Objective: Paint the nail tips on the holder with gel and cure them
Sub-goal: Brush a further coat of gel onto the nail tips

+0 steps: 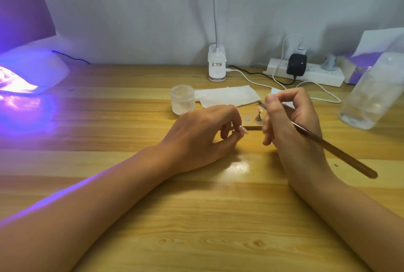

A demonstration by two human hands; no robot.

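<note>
My right hand grips the brush, bristles aimed forward-left; my left hand pinches a nail tip, resting on the desk.

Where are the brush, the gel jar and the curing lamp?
brush (338,151): head view, middle of its brown handle.
gel jar (182,100): head view, its frosted side wall.
curing lamp (32,68): head view, its white top shell.
</note>
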